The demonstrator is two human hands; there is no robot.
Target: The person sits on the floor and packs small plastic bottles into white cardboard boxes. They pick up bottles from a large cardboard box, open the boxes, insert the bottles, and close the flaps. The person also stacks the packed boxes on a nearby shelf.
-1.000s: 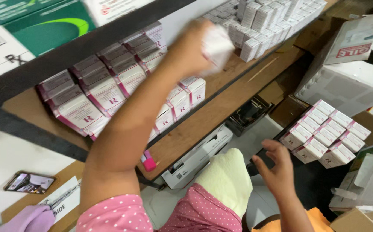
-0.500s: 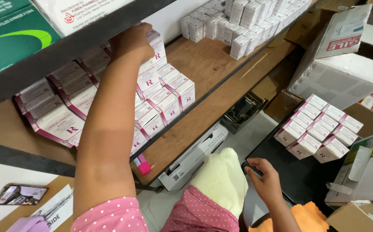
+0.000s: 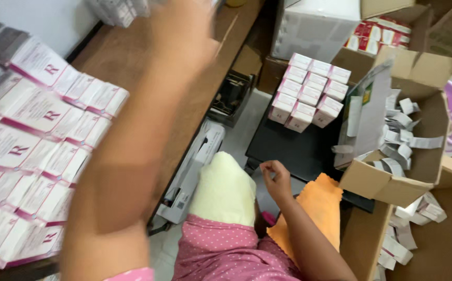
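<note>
Left hand: the left hand [image 3: 184, 31] is raised at about 11 o'clock over the wooden shelf [image 3: 127, 57]; it is heavily blurred, so I cannot tell whether the fingers are spread, curled or closed on anything.
Left forearm: it runs from the lower left edge up to the hand, crossing in front of the shelf edge (also blurred).
Right hand: the right hand [image 3: 275, 179] sits low near the centre, at roughly 5 o'clock, fingers curled loosely together with the fingertips near the edge of the black surface [image 3: 299, 151]; nothing shows in its grasp.
Shelf cartons: white-and-pink cartons [image 3: 33, 135] lie in overlapping rows along the shelf at 9 o'clock, just left of the raised forearm.
Stacked cartons: a block of small white-and-pink boxes [image 3: 309, 91] stands upright on the black surface at 1 o'clock, well apart from the right hand.
Open cardboard box: an open cardboard box [image 3: 413, 171] at 3 o'clock holds loose folded paper leaflets [image 3: 403, 135]; more leaflets lie in the box below it.
Orange cloth: an orange cloth [image 3: 314, 208] lies just right of the right forearm, touching the black surface's near edge.
Pale yellow cloth: a pale yellow cloth [image 3: 223, 190] covers the knee, just left of the right hand.
Clothing: pink dotted fabric [image 3: 226, 250] at 6 o'clock.
White device: a long white device [image 3: 192, 171] lies on the floor below the shelf edge, between forearm and knee.
Large white carton: a large white carton [image 3: 314, 26] stands at 12 o'clock, behind the stacked boxes.
</note>
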